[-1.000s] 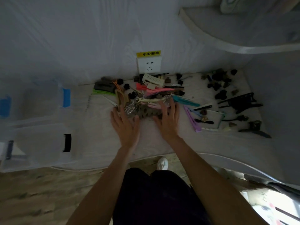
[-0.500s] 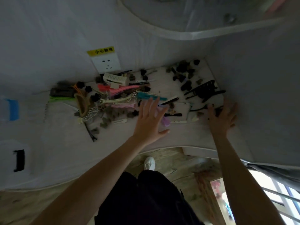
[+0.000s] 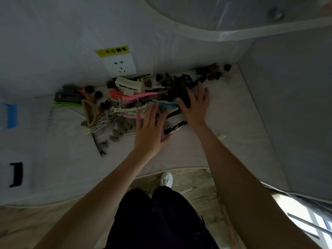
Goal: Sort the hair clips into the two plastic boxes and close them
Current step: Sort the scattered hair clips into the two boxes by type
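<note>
A heap of hair clips [image 3: 129, 103] in many colours lies on the white table [image 3: 62, 159] against the back wall. My left hand [image 3: 150, 131] lies flat with spread fingers on the heap's near right side, covering a purple clip. My right hand [image 3: 195, 105] presses with straight fingers on a bunch of black clips [image 3: 179, 88] at the heap's right. More small dark clips [image 3: 210, 71] sit in the back right corner. Two clear plastic boxes show at the left edge, one with a blue latch [image 3: 10, 115], one with a black latch [image 3: 17, 174].
A white wall socket [image 3: 120, 66] with a yellow label sits just behind the heap. A grey side wall [image 3: 287, 105] bounds the table on the right. A curved shelf [image 3: 224, 33] hangs overhead. One small pale piece [image 3: 221, 136] lies alone right of my right forearm.
My right hand has swept left from the table's right end, pushing the black clips into the heap. My left hand stays at the heap's right side. The view has shifted.
</note>
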The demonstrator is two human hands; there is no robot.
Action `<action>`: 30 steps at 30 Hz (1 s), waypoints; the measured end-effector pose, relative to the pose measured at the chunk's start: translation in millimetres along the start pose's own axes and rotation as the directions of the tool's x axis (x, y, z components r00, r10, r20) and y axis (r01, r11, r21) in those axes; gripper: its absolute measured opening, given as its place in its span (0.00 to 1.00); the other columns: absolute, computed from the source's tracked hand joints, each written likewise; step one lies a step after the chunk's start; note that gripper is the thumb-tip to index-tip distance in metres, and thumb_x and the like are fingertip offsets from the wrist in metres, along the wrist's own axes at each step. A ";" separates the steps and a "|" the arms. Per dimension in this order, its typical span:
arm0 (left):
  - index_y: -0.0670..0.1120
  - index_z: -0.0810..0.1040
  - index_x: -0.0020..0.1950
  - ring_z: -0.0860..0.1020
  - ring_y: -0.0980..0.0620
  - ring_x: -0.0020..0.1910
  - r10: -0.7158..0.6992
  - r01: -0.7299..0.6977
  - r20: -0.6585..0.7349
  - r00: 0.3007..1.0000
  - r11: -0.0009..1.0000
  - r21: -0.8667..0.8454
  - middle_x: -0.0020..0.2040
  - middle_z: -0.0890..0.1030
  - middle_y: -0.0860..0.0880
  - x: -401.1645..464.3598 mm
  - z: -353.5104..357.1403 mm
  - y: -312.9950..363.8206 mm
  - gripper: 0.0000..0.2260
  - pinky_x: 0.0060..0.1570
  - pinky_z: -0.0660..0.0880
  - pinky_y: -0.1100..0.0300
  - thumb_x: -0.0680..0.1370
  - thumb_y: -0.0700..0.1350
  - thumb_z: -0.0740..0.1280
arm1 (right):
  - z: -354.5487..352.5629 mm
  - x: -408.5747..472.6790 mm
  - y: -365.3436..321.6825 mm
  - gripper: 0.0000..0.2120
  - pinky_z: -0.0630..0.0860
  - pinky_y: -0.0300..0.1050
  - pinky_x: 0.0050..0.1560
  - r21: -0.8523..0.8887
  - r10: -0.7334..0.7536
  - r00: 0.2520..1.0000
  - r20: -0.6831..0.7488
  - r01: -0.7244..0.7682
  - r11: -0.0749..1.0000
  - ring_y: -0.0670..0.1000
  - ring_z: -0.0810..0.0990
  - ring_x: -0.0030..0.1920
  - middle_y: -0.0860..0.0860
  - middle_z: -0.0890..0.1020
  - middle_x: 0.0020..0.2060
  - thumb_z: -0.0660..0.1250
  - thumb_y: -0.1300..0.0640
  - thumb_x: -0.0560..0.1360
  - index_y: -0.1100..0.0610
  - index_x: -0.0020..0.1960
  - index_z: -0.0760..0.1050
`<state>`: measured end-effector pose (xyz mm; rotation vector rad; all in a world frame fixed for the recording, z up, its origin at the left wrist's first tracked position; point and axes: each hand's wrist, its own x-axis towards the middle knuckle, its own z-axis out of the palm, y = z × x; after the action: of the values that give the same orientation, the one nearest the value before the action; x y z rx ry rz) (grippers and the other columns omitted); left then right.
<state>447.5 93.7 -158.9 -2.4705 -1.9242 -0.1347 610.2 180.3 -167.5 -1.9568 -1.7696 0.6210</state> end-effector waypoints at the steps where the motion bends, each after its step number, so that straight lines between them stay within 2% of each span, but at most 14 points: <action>1: 0.50 0.60 0.73 0.52 0.43 0.75 -0.022 0.022 -0.012 1.000 1.000 -0.010 0.75 0.59 0.41 -5.6 -1.9 -7.2 0.35 0.71 0.42 0.38 0.71 0.66 0.60 | 8.2 -0.1 -12.9 0.29 0.45 0.57 0.74 0.012 -0.016 1.000 0.025 0.016 1.000 0.62 0.45 0.74 0.57 0.52 0.76 0.58 0.37 0.74 0.47 0.71 0.63; 5: 0.50 0.57 0.74 0.49 0.42 0.75 -0.114 0.114 0.000 0.993 0.993 -0.013 0.76 0.57 0.41 -22.4 -1.2 -24.4 0.42 0.71 0.39 0.38 0.67 0.70 0.63 | 31.9 -2.3 -51.1 0.29 0.44 0.59 0.74 0.121 -0.099 0.990 0.099 0.087 0.989 0.62 0.43 0.75 0.57 0.52 0.76 0.57 0.41 0.75 0.49 0.73 0.59; 9: 0.51 0.56 0.74 0.49 0.43 0.75 -0.150 0.150 0.005 0.989 0.988 -0.043 0.76 0.57 0.41 -28.7 0.8 -31.3 0.41 0.71 0.39 0.39 0.68 0.70 0.62 | 22.6 -8.1 -61.2 0.27 0.40 0.55 0.74 0.338 -0.171 0.964 0.204 0.094 0.936 0.57 0.44 0.76 0.54 0.54 0.76 0.58 0.47 0.79 0.52 0.74 0.55; 12: 0.53 0.57 0.74 0.50 0.43 0.75 -0.133 0.135 0.031 0.991 0.986 -0.093 0.76 0.56 0.41 -27.8 0.6 -28.0 0.38 0.71 0.42 0.38 0.69 0.68 0.62 | -8.7 -27.8 -40.7 0.24 0.38 0.50 0.74 0.319 -0.234 0.965 0.122 0.185 0.929 0.53 0.51 0.75 0.53 0.63 0.73 0.55 0.48 0.79 0.55 0.72 0.59; 15: 0.54 0.58 0.74 0.50 0.43 0.76 -0.104 0.109 0.041 0.994 0.985 -0.137 0.76 0.56 0.42 -26.3 3.2 -26.6 0.36 0.71 0.40 0.39 0.70 0.65 0.63 | -35.4 -64.5 2.3 0.23 0.48 0.54 0.75 0.162 -0.127 0.988 -0.091 0.141 0.977 0.55 0.59 0.73 0.54 0.70 0.69 0.55 0.47 0.77 0.56 0.68 0.66; 18: 0.53 0.58 0.74 0.50 0.44 0.75 -0.102 0.107 0.041 0.994 0.984 -0.140 0.76 0.56 0.42 -25.2 4.9 -26.4 0.35 0.71 0.38 0.41 0.71 0.65 0.60 | -38.8 -97.7 39.2 0.29 0.55 0.61 0.72 0.097 0.142 0.973 -0.180 -0.126 0.987 0.61 0.57 0.73 0.60 0.65 0.71 0.53 0.44 0.75 0.59 0.70 0.64; 19: 0.53 0.58 0.74 0.50 0.43 0.75 -0.104 0.109 0.042 0.994 0.984 -0.140 0.76 0.56 0.42 -25.6 5.1 -26.2 0.34 0.71 0.38 0.41 0.71 0.65 0.60 | -35.0 -103.2 46.0 0.31 0.55 0.61 0.72 0.117 0.203 0.966 -0.158 -0.186 0.976 0.62 0.56 0.73 0.63 0.62 0.72 0.53 0.42 0.74 0.60 0.71 0.63; 21: 0.53 0.59 0.74 0.51 0.43 0.76 -0.107 0.112 0.040 0.993 0.982 -0.150 0.76 0.57 0.42 -26.0 4.3 -26.2 0.34 0.71 0.40 0.41 0.71 0.65 0.60 | -25.4 -105.3 46.1 0.32 0.55 0.58 0.73 0.184 0.218 0.973 -0.081 -0.201 0.962 0.61 0.52 0.75 0.64 0.56 0.73 0.56 0.44 0.75 0.61 0.72 0.59; 23: 0.52 0.61 0.73 0.53 0.43 0.75 -0.104 0.107 0.027 0.994 0.980 -0.165 0.75 0.58 0.42 -26.9 2.5 -25.9 0.34 0.72 0.42 0.40 0.71 0.65 0.61 | -16.7 -96.8 27.1 0.29 0.54 0.49 0.73 0.262 0.164 0.986 0.032 -0.167 0.950 0.54 0.47 0.76 0.59 0.49 0.75 0.60 0.51 0.78 0.57 0.74 0.54; 25: 0.52 0.62 0.72 0.54 0.44 0.75 -0.102 0.102 0.008 0.995 0.977 -0.187 0.75 0.60 0.42 -30.5 -0.5 -25.8 0.33 0.72 0.45 0.38 0.71 0.66 0.60 | -5.1 -87.6 -0.5 0.30 0.52 0.40 0.70 0.325 0.040 0.985 0.168 -0.093 0.941 0.48 0.44 0.75 0.54 0.45 0.76 0.59 0.55 0.79 0.53 0.75 0.48; 28: 0.52 0.64 0.71 0.55 0.45 0.74 -0.165 0.142 -0.055 0.985 0.947 -0.287 0.74 0.63 0.44 -37.1 -8.0 -29.6 0.30 0.72 0.50 0.39 0.72 0.65 0.59 | 12.3 -77.9 -32.0 0.30 0.51 0.43 0.72 0.372 -0.112 0.950 0.291 -0.005 0.928 0.51 0.42 0.76 0.55 0.43 0.76 0.59 0.55 0.79 0.52 0.75 0.47; 30: 0.49 0.67 0.68 0.59 0.45 0.72 -0.249 0.181 -0.148 0.957 0.912 -0.368 0.72 0.66 0.43 -35.6 -17.1 -42.9 0.26 0.72 0.55 0.42 0.74 0.60 0.60 | 13.4 -72.2 -39.9 0.28 0.53 0.47 0.72 0.330 -0.118 0.960 0.256 0.028 0.943 0.55 0.46 0.76 0.59 0.47 0.75 0.60 0.51 0.78 0.52 0.75 0.53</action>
<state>396.2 68.8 -146.4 -2.3081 -2.2449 -0.7542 564.0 112.5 -151.7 -1.6343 -1.7513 1.1238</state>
